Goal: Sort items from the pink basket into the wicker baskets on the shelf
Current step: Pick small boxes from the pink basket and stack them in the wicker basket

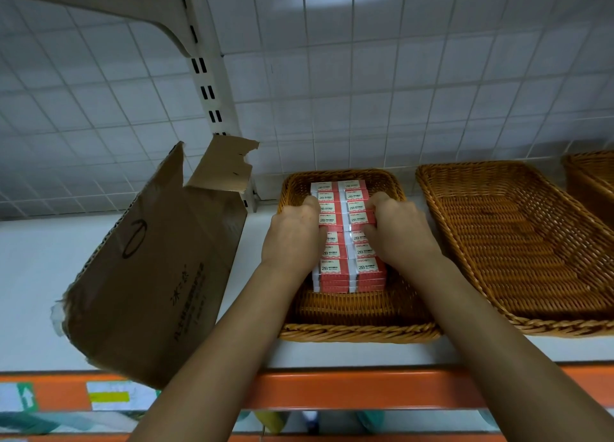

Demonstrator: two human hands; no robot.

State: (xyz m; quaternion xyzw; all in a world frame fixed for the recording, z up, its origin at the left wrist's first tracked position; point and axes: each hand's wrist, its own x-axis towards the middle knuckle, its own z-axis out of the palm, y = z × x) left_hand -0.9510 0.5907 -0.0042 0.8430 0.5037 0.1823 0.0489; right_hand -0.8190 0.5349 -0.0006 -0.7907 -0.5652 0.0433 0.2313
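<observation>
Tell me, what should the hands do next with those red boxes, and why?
Probably let go and draw back. The left hand and right hand grip the sides of the red boxes, which already lie in two tidy rows inside the wicker basket, so little seems left to straighten.

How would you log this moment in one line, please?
left hand: grips red boxes | right hand: grips red boxes | red boxes: two rows inside wicker basket | cardboard box: left of basket
</observation>
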